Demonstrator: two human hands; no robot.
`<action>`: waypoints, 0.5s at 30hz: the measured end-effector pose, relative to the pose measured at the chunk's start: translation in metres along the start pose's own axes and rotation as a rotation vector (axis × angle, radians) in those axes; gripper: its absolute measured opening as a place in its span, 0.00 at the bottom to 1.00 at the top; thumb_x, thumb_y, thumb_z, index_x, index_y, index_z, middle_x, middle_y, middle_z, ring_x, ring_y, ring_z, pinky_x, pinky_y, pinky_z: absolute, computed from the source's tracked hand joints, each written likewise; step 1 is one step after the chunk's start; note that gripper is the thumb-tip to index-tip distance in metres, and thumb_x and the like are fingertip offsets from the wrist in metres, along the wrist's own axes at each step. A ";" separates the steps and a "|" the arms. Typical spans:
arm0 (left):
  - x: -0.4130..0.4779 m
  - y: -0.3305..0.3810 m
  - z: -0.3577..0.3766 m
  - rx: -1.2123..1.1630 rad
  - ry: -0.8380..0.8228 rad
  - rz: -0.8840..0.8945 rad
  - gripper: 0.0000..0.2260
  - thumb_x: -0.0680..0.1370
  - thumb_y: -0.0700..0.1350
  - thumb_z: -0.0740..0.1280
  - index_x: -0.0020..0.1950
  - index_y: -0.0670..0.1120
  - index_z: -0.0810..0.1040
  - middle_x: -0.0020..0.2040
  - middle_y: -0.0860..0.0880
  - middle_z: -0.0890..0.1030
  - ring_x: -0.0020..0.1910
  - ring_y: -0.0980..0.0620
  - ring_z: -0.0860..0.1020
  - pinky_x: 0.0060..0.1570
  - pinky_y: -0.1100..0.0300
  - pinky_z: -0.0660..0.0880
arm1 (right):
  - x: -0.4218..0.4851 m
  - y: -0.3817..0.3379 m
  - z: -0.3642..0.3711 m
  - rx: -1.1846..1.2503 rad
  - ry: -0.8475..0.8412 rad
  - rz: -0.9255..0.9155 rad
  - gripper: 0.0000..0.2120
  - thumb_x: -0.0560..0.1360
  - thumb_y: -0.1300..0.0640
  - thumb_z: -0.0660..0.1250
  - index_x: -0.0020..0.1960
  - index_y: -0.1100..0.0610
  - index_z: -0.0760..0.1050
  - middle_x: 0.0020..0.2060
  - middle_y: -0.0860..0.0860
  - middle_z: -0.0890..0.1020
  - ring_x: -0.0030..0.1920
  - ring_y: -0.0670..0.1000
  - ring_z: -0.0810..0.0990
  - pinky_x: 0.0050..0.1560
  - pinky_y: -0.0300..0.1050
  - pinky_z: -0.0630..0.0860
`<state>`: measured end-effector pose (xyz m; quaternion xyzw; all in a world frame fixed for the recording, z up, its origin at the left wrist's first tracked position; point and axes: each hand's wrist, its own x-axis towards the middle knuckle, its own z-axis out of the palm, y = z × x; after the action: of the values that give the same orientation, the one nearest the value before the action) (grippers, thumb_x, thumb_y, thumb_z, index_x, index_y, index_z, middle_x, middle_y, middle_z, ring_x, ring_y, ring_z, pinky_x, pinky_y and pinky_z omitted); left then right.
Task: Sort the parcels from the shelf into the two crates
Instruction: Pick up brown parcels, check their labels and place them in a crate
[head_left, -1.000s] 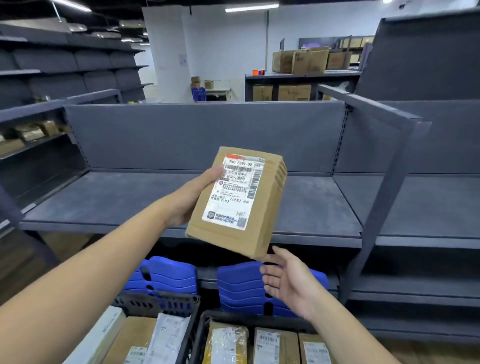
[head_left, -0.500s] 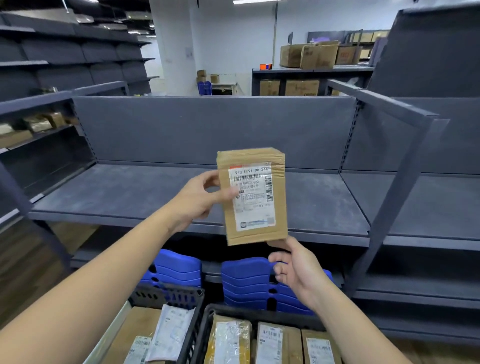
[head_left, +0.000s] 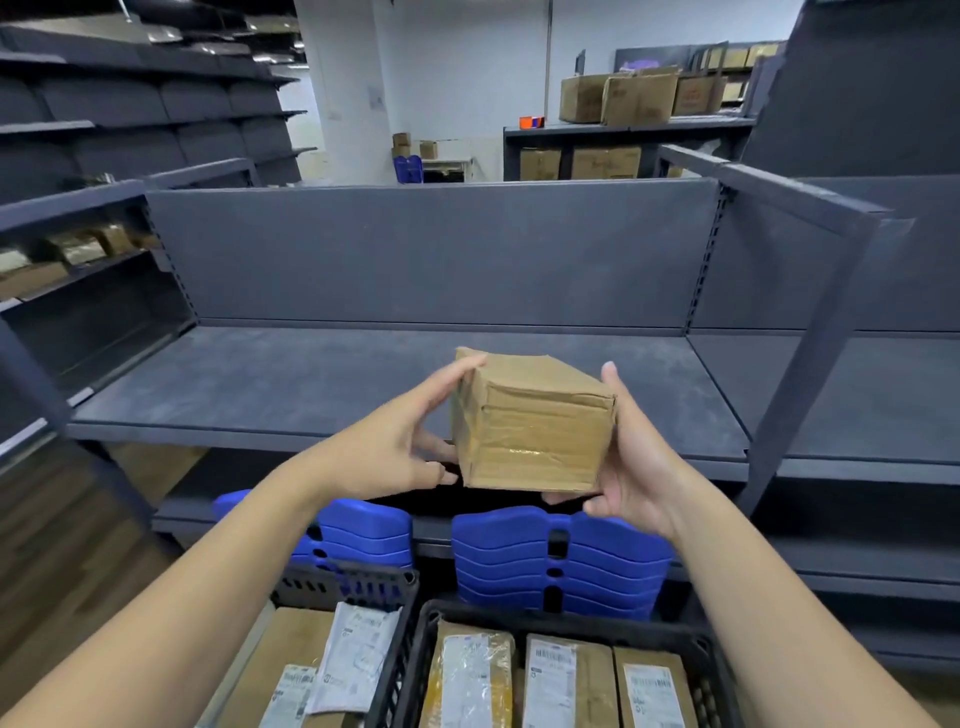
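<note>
A brown cardboard parcel (head_left: 535, 431) wrapped in clear tape hangs in the air in front of the grey shelf (head_left: 322, 384). Its taped end faces me and its label is out of sight. My left hand (head_left: 405, 452) holds its left side, fingers along the top edge and under the bottom. My right hand (head_left: 628, 457) grips its right side, fingers reaching up the far face and thumb under the bottom. Below, two dark crates stand side by side: the left crate (head_left: 353, 582) and the right crate (head_left: 561, 616), both holding labelled parcels.
Two stacks of blue plastic stools (head_left: 561, 561) stand behind the crates under the shelf. A slanted grey shelf post (head_left: 810, 364) rises at the right. Other shelving with cardboard boxes (head_left: 618, 96) stands far back, and shelves at the left hold small packages (head_left: 78, 249).
The parcel has been turned from upright with its label facing me to lying with a taped end toward me. My right hand came up from below and took hold of its right side.
</note>
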<state>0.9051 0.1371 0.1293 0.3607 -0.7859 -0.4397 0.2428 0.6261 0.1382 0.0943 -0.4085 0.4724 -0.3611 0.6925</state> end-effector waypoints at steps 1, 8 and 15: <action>-0.001 -0.001 0.002 -0.177 -0.039 -0.031 0.43 0.78 0.28 0.64 0.80 0.69 0.60 0.80 0.69 0.57 0.60 0.42 0.84 0.59 0.47 0.81 | -0.001 -0.001 0.002 0.023 -0.002 -0.011 0.41 0.75 0.20 0.50 0.67 0.49 0.81 0.52 0.55 0.86 0.46 0.60 0.83 0.29 0.44 0.78; 0.002 -0.025 0.010 -0.472 0.265 -0.252 0.27 0.78 0.64 0.67 0.70 0.49 0.80 0.65 0.49 0.84 0.57 0.48 0.84 0.58 0.52 0.78 | 0.002 0.010 -0.007 -0.111 -0.180 -0.318 0.46 0.69 0.50 0.76 0.82 0.52 0.60 0.73 0.48 0.77 0.73 0.51 0.75 0.69 0.54 0.73; -0.008 -0.034 0.001 -0.522 0.157 -0.188 0.25 0.75 0.62 0.71 0.63 0.45 0.84 0.47 0.51 0.86 0.36 0.52 0.78 0.32 0.62 0.71 | -0.004 0.015 -0.006 -0.277 -0.207 -0.419 0.43 0.69 0.53 0.77 0.81 0.47 0.64 0.75 0.44 0.74 0.75 0.49 0.73 0.77 0.57 0.65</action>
<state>0.9213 0.1314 0.0990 0.3903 -0.5880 -0.6184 0.3457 0.6210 0.1464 0.0809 -0.6231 0.3492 -0.3844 0.5848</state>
